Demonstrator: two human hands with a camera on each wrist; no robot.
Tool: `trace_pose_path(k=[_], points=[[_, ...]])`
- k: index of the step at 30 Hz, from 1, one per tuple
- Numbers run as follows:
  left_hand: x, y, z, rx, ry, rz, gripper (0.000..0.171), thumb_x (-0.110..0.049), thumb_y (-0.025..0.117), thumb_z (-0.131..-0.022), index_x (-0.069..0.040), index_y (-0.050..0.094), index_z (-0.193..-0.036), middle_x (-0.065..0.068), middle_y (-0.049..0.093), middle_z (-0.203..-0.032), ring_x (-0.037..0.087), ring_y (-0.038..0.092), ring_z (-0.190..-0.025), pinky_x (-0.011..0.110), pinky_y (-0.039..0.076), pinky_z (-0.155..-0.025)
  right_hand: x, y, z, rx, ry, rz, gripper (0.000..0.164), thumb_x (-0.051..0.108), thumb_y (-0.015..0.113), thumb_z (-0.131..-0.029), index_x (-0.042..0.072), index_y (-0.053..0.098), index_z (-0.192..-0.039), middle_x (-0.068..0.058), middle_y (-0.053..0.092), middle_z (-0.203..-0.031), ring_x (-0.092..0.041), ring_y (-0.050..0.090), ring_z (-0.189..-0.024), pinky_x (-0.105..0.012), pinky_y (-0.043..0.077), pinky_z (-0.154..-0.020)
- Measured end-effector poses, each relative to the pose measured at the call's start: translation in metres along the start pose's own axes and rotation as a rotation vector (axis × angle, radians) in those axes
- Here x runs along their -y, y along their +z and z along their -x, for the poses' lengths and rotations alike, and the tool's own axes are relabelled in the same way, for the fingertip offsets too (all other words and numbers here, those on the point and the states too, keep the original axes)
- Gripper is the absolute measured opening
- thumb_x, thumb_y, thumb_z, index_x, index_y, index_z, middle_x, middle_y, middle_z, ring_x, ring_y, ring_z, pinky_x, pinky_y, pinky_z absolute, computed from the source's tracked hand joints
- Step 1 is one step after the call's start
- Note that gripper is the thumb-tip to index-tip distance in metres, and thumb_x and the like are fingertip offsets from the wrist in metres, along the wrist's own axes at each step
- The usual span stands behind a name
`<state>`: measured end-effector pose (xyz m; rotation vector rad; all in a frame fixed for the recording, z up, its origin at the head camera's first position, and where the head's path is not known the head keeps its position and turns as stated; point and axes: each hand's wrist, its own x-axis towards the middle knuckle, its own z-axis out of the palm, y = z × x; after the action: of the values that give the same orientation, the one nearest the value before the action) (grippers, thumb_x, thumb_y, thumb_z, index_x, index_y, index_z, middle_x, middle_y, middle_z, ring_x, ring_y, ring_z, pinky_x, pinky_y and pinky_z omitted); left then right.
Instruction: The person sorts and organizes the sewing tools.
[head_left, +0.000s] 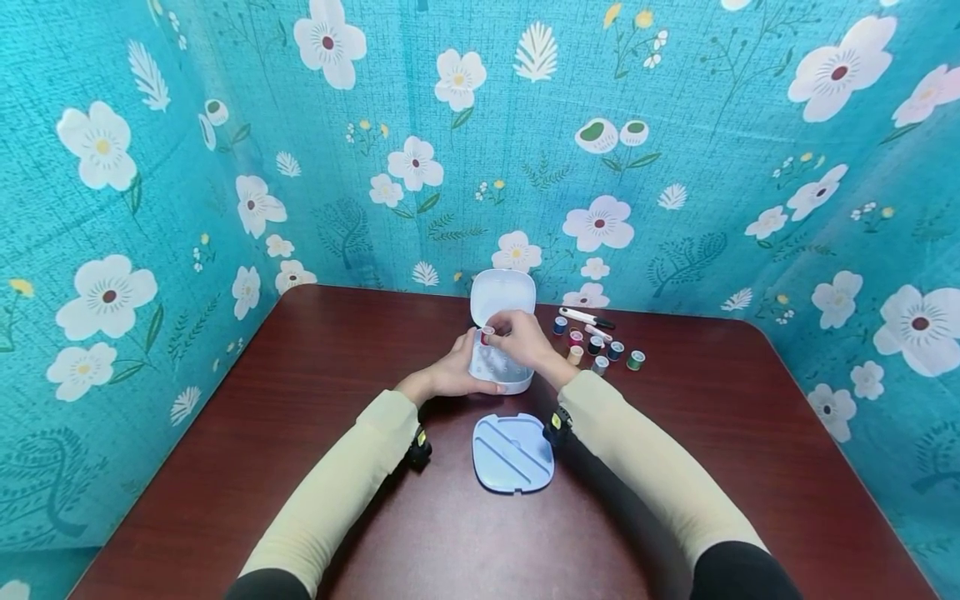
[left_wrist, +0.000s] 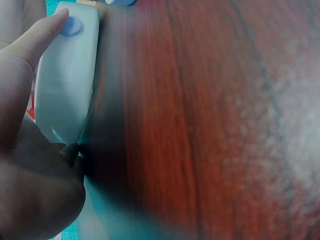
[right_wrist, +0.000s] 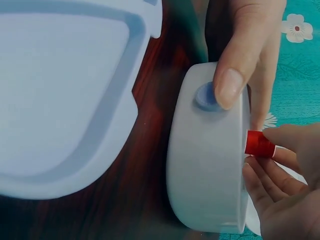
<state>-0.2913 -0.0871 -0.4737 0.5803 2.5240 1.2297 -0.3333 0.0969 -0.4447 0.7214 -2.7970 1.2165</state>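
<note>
A white sewing box [head_left: 517,387] stands on the table with its hinged lid [head_left: 503,292] raised at the back. Small pegs show on its floor. My left hand [head_left: 450,372] grips the box from the left, its thumb at the front wall beside the round blue button [right_wrist: 205,97]. Over the left part of the box, my right hand [head_left: 522,337] pinches a red thread spool [right_wrist: 259,144] between thumb and fingers. In the right wrist view the spool is at the open edge of the box; its far end is hidden there.
In front of the box lies a light blue tray [head_left: 513,454] with diagonal ridges. Several thread spools [head_left: 595,345] of various colours stand to the right. Beside them lie a black-and-white pen-like tool [head_left: 587,317] and a small pale pink item [head_left: 597,332].
</note>
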Motion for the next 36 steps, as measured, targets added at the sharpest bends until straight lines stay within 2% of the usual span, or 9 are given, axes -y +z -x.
trace_pose_path(k=[7, 15, 23, 36], points=[[-0.001, -0.001, 0.001, 0.036, -0.057, -0.03, 0.135, -0.05, 0.085, -0.079, -0.006, -0.011, -0.162, 0.019, 0.002, -0.168, 0.03, 0.014, -0.154, 0.043, 0.023, -0.122, -0.002, 0.003, -0.002, 0.034, -0.015, 0.021, 0.017, 0.007, 0.073, -0.093, 0.001, 0.076, -0.109, -0.012, 0.076, -0.101, -0.024, 0.072, -0.092, -0.039, 0.057, -0.083], [-0.003, -0.002, 0.002, 0.033, -0.06, -0.009, 0.134, -0.049, 0.085, -0.079, -0.004, -0.009, -0.162, 0.02, 0.001, -0.168, 0.033, 0.014, -0.154, 0.047, 0.023, -0.122, -0.003, 0.008, -0.004, 0.03, -0.021, 0.061, 0.018, 0.005, 0.074, -0.092, 0.001, 0.078, -0.109, -0.012, 0.077, -0.101, -0.023, 0.073, -0.092, -0.039, 0.058, -0.084], [-0.002, 0.0, 0.003, 0.038, -0.067, -0.015, 0.132, -0.049, 0.085, -0.08, -0.007, -0.009, -0.163, 0.018, -0.001, -0.169, 0.031, 0.014, -0.154, 0.047, 0.024, -0.122, -0.002, 0.014, -0.002, -0.004, -0.014, 0.14, 0.017, 0.007, 0.077, -0.09, 0.002, 0.08, -0.106, -0.011, 0.078, -0.099, -0.023, 0.074, -0.093, -0.038, 0.058, -0.082], [-0.004, -0.001, 0.004, 0.042, -0.086, -0.021, 0.132, -0.05, 0.084, -0.081, -0.008, -0.011, -0.163, 0.016, -0.001, -0.17, 0.03, 0.016, -0.154, 0.046, 0.026, -0.121, -0.002, 0.016, -0.002, -0.001, 0.005, 0.145, 0.017, 0.007, 0.078, -0.09, 0.004, 0.081, -0.106, -0.01, 0.078, -0.1, -0.023, 0.074, -0.097, -0.037, 0.058, -0.084]])
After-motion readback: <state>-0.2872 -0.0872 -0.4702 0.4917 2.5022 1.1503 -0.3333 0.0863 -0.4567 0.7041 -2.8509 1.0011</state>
